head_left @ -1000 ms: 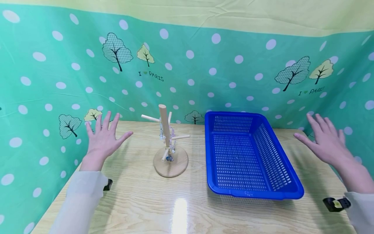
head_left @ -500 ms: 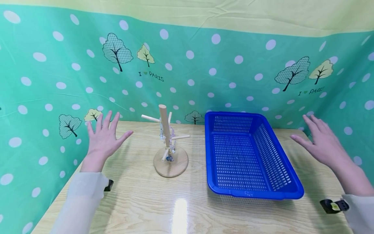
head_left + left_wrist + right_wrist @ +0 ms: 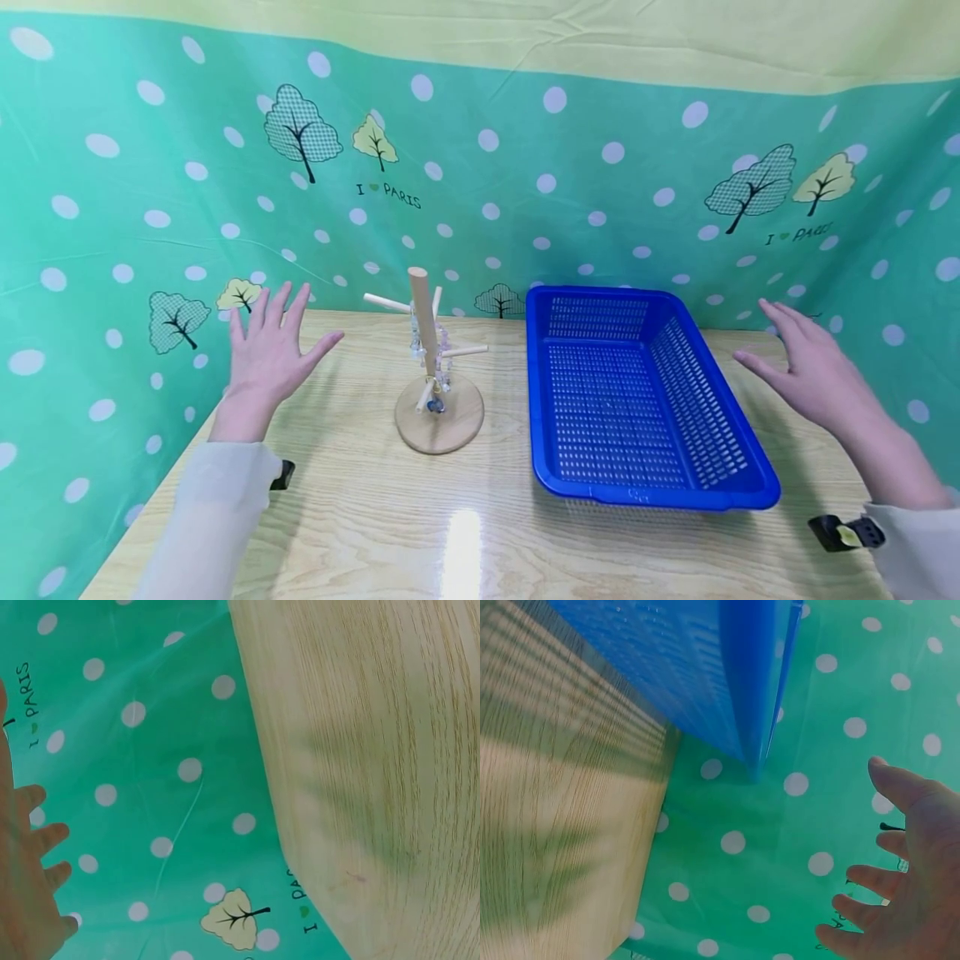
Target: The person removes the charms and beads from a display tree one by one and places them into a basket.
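My left hand (image 3: 267,358) hovers above the table's left side, fingers spread, holding nothing. To its right stands a wooden peg stand (image 3: 424,325) with a round base (image 3: 457,425) and several thin pegs. Beaded bracelets (image 3: 442,343) in clear, bluish and lilac tones hang on the pegs, partly hidden by the post. A blue plastic basket (image 3: 555,492) with perforated walls sits right of the stand. My right hand (image 3: 821,379) is in the air beyond the basket's right rim, apart from it, fingers extended. The right wrist view shows that hand (image 3: 915,862) beside the basket's wall (image 3: 697,660).
The light wood table (image 3: 352,517) carries the stand and basket. A green dotted cloth (image 3: 480,192) with printed trees hangs behind it and along both sides. Black wrist devices (image 3: 846,533) sit at both cuffs.
My right hand has moved left, closer to the basket, and its fingers are seen more from the side. The left hand has barely shifted. Stand and basket stay put.
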A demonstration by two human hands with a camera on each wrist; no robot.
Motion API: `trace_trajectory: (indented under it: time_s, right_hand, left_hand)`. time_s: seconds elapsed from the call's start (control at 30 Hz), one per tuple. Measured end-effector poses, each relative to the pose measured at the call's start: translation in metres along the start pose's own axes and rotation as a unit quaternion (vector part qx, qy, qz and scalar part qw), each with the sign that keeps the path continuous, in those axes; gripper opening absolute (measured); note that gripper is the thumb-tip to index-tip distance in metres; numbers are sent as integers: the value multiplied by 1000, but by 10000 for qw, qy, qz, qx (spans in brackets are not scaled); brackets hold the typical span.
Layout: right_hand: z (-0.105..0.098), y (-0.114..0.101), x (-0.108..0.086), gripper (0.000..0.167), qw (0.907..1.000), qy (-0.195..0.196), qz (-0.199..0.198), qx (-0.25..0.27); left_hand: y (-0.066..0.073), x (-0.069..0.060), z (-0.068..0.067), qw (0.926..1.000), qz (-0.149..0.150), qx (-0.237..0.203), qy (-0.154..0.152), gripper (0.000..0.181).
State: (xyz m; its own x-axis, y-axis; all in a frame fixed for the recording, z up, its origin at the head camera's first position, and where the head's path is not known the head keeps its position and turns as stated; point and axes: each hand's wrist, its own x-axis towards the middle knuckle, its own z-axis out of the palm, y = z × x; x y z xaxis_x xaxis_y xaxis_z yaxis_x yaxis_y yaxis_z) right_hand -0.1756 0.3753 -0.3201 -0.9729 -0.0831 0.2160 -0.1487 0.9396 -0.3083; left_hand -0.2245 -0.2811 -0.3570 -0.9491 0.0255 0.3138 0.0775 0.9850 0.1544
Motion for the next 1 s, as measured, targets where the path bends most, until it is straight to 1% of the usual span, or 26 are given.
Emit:
trace_trajectory:
  time_s: [0.23,0.47,0.63,0.77,1.0]
  right_hand:
    - [3,-10,-2,84,10000,-60,-42,-37]
    - [8,-20,-4,78,9998,68,-127,-164]
    - [12,-23,-4,73,9997,40,-125,-198]
    - [16,-27,-5,68,9996,61,-224,-167]
    - [21,-33,-8,62,9993,186,-297,-151]
  left_hand:
    - [4,0,-2,9999,70,-28,134,90]
    - [6,-1,-3,9993,185,-127,296,86]
    - [9,-1,-5,9987,267,-142,422,84]
    - [12,-2,-7,9982,332,-169,471,82]
    - [18,-4,-12,9975,365,-289,539,80]
